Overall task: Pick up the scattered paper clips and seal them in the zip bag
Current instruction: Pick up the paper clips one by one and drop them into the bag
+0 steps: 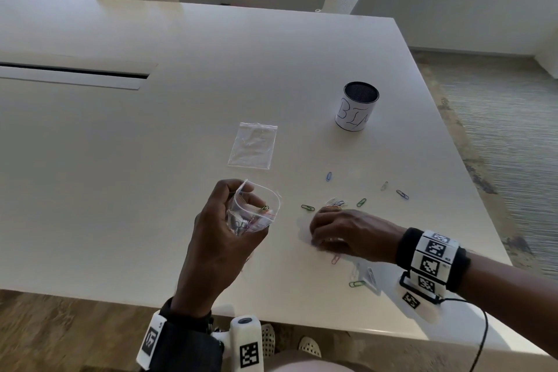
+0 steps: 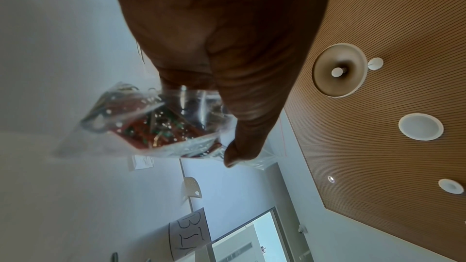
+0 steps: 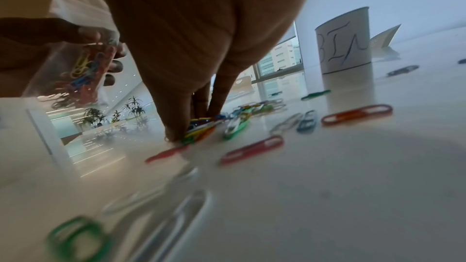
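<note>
With the left hand (image 1: 225, 229) gripping the open zip bag (image 1: 256, 210) above the table's (image 1: 120, 175) near edge, the right hand (image 1: 347, 234) pinches a bunch of paper clips (image 3: 201, 128) near the right edge, and an overfull pinch could spill some.

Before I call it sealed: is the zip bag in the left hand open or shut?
Open. In the head view the zip bag gapes at its top rim, held by the left hand, with paper clips already inside.
</note>
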A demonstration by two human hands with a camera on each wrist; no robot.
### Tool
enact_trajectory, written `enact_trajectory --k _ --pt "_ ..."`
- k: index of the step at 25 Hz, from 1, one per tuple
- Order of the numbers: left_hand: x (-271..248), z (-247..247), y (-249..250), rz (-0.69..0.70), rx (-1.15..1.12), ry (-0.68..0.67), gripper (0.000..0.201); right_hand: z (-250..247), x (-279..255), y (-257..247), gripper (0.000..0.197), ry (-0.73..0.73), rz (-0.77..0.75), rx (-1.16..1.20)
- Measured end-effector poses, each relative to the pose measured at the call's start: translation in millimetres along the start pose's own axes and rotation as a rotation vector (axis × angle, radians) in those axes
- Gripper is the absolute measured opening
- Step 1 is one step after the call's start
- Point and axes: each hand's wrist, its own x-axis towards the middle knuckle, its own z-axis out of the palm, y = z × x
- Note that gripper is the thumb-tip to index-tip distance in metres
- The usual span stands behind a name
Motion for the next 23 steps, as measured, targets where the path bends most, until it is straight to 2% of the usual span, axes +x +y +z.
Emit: enact_trajectory --k 2,4,7,10,14,18,23 --pt "0.5 0.6 0.9 -0.003 -0.002 -0.006 0.047 -6.7 1.9 6.5 0.009 0.053 0.059 -0.058" --pt "0.8 1.7 1.8 -0.005 -0.005 -0.015 0.047 -8.6 7.5 10.6 0.023 0.088 0.145 -0.086" --pt "1.8 4.1 3.1 -0.004 -0.015 -0.033 0.047 -8.3 14.2 12.9 0.048 -0.034 0.217 -0.052" --pt "2.7 5.3 4.1 -0.005 -0.027 -0.046 0.047 -6.0 2.6 13.6 0.055 -0.120 0.182 -0.036" --pt "3.8 7.7 4.5 -0.010 -0.032 -0.060 0.045 0.1 -21.2 19.6 0.047 -0.050 0.097 -0.047" --pt "7.4 12.8 5.5 -0.005 -0.037 -0.089 0.044 2.0 -29.5 19.9 0.040 0.042 0.147 -0.083" --pt "11.1 18.8 7.3 0.001 -0.028 -0.123 0.045 -4.3 -15.7 10.1 0.025 0.080 0.179 -0.198"
